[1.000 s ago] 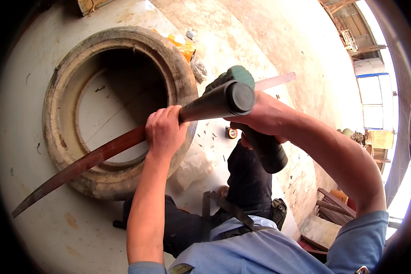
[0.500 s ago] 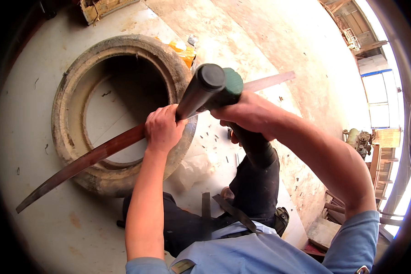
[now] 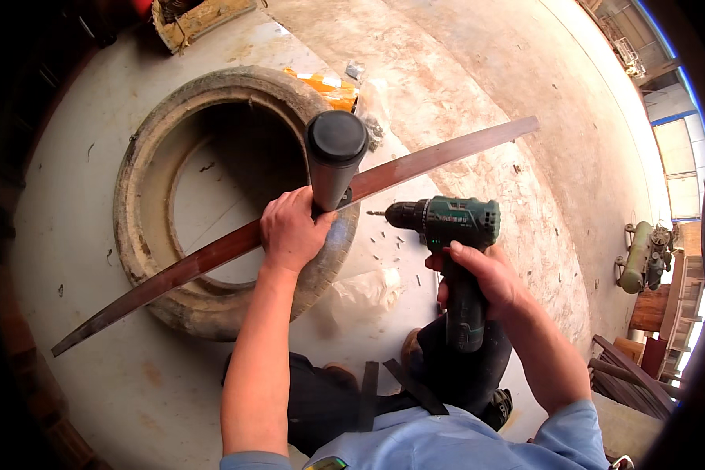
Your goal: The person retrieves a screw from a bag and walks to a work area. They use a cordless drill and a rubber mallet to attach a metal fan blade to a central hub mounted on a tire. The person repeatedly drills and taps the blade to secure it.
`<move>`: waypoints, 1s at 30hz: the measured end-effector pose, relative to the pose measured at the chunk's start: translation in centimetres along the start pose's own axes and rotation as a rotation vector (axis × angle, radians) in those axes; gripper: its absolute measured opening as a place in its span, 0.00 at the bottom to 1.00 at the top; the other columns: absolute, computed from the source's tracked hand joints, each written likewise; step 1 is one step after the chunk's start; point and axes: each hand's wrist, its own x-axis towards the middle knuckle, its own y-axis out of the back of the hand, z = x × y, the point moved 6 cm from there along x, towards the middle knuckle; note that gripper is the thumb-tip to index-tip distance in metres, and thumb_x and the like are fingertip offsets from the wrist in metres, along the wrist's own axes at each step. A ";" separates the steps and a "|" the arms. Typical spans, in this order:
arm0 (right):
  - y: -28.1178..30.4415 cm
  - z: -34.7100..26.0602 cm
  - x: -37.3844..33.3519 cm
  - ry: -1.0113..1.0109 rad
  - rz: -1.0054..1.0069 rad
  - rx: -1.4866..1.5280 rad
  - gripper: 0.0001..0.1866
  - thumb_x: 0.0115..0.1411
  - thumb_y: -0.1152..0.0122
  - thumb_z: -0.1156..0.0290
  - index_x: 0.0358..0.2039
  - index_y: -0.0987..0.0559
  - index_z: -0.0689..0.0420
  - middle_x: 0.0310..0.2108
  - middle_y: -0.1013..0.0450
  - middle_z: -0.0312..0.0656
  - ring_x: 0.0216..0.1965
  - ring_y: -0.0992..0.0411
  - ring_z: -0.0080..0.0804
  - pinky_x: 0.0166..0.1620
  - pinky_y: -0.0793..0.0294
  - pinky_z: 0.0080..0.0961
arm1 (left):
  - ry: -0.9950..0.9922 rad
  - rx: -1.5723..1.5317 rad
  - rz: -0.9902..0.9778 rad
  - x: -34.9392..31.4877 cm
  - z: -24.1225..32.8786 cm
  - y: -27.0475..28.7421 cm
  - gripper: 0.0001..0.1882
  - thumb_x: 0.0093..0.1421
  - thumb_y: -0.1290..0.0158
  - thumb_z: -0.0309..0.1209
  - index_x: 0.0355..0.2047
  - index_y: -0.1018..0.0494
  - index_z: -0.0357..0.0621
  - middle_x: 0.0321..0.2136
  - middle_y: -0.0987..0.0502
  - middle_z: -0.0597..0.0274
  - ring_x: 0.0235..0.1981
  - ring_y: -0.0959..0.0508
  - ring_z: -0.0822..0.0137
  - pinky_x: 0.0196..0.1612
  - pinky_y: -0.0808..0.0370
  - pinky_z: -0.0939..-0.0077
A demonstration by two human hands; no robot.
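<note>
A long, curved reddish-brown wooden slat (image 3: 204,262) lies slantwise across an old tyre (image 3: 145,176). A black cylindrical post (image 3: 335,168) with a round cap stands up from the slat's middle. My left hand (image 3: 294,231) is closed round the slat right beside the post's base, its thumb against that base. To the right, my right hand (image 3: 482,278) grips the handle of a dark green cordless drill (image 3: 458,223). The drill's bit points left toward the slat and post, apart from both. Where the post meets the slat is partly hidden by my left hand.
Small dark screws (image 3: 380,247) lie scattered right of the tyre, near a crumpled clear plastic bag (image 3: 360,298). An orange-and-white wrapper (image 3: 325,88) lies beyond the tyre. A worn box (image 3: 204,23) stands at the far left, and a green machine (image 3: 642,254) at the right.
My right hand has drawn the drill back from beside the post, down and to the right. My left hand stays on the slat; the post appears more upright.
</note>
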 end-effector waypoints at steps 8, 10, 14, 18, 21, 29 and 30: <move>0.3 -1.2 0.2 0.008 -0.024 -0.067 0.27 0.61 0.37 0.58 0.51 0.29 0.66 0.37 0.23 0.50 0.23 0.24 0.35 0.26 0.19 0.35 | 0.003 -0.002 0.004 0.2 0.1 0.3 0.16 0.46 0.35 0.36 0.34 0.26 0.47 0.35 0.20 0.62 0.40 0.22 0.57 0.45 0.28 0.61; 0.2 -1.9 0.2 0.014 -0.016 -0.070 0.26 0.61 0.37 0.59 0.50 0.28 0.68 0.37 0.23 0.49 0.23 0.24 0.34 0.26 0.20 0.34 | 0.016 -0.005 -0.003 0.3 0.1 0.2 0.16 0.47 0.35 0.37 0.33 0.26 0.47 0.35 0.20 0.63 0.40 0.22 0.57 0.45 0.27 0.61; 0.4 -2.0 0.4 0.020 -0.026 -0.037 0.25 0.62 0.38 0.59 0.46 0.26 0.71 0.36 0.23 0.48 0.23 0.24 0.33 0.27 0.21 0.34 | 0.001 0.008 0.002 0.2 0.1 0.2 0.16 0.47 0.35 0.37 0.33 0.27 0.48 0.35 0.20 0.62 0.40 0.22 0.57 0.45 0.28 0.61; 1.3 -0.4 0.9 0.006 -0.067 0.014 0.24 0.63 0.40 0.59 0.48 0.28 0.68 0.38 0.24 0.48 0.23 0.24 0.33 0.27 0.20 0.34 | -0.004 0.013 -0.003 0.2 0.1 0.1 0.16 0.47 0.35 0.37 0.33 0.27 0.47 0.35 0.21 0.62 0.41 0.22 0.56 0.45 0.28 0.61; 1.9 0.8 1.0 0.002 -0.096 0.100 0.25 0.64 0.41 0.57 0.52 0.30 0.64 0.41 0.24 0.49 0.23 0.23 0.34 0.26 0.19 0.34 | -0.014 0.025 -0.003 0.1 0.2 0.1 0.16 0.47 0.35 0.37 0.34 0.28 0.48 0.34 0.21 0.63 0.40 0.23 0.56 0.44 0.28 0.60; 4.2 5.7 2.8 -0.038 -0.205 0.496 0.30 0.66 0.50 0.44 0.52 0.31 0.61 0.44 0.24 0.49 0.23 0.22 0.37 0.26 0.18 0.36 | -0.032 0.005 -0.023 0.2 0.8 0.6 0.16 0.47 0.35 0.36 0.35 0.28 0.49 0.33 0.22 0.64 0.40 0.24 0.56 0.45 0.30 0.60; 4.4 6.0 3.0 -0.055 -0.214 0.547 0.31 0.66 0.51 0.43 0.52 0.31 0.61 0.43 0.24 0.49 0.23 0.22 0.38 0.26 0.18 0.37 | -0.028 0.001 -0.029 0.2 0.9 0.7 0.16 0.47 0.35 0.35 0.35 0.28 0.49 0.33 0.22 0.65 0.41 0.24 0.56 0.45 0.30 0.60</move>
